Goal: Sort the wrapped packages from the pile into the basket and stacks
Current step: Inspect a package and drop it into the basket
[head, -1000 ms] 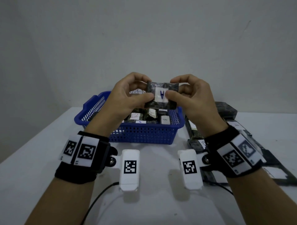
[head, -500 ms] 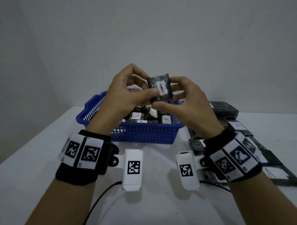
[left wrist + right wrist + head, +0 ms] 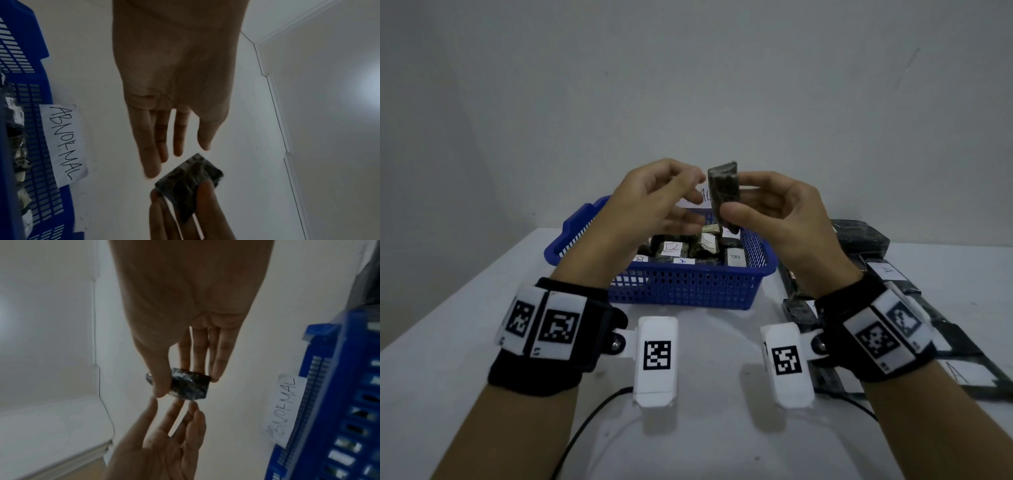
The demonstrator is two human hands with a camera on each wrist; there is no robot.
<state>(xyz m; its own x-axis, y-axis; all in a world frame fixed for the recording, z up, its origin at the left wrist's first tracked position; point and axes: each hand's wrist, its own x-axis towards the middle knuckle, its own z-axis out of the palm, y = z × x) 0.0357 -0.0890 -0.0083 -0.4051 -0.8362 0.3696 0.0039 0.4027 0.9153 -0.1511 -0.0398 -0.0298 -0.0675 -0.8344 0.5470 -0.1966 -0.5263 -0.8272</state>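
Package point(image 3: 723, 192), dark wrap, one item: pinched in your right hand point(image 3: 780, 222) between thumb and fingers, held edge-on above the far side of the basket point(image 3: 688, 287). Its label side is turned away from the head view, so no letter can be read on it.

Left hand point(image 3: 650, 209): fingers extended and loosely spread, holding nothing, just beside the package; in the left wrist view the fingertips point(image 3: 152, 172) sit close to the wrap, and whether they touch it cannot be told.

Basket, blue, slotted walls: holds several wrapped packages with white labels; "B" and "A" are legible, others are hidden behind your hands. Paper tag point(image 3: 61, 144) on the far wall reads "ABNORMAL"; it is blurred in the right wrist view.

Stacks point(image 3: 893, 274), dark packages, on the table point(image 3: 448, 342) to the right of the basket: partly covered by your right wrist and cut off at the frame edge; count cannot be made out.
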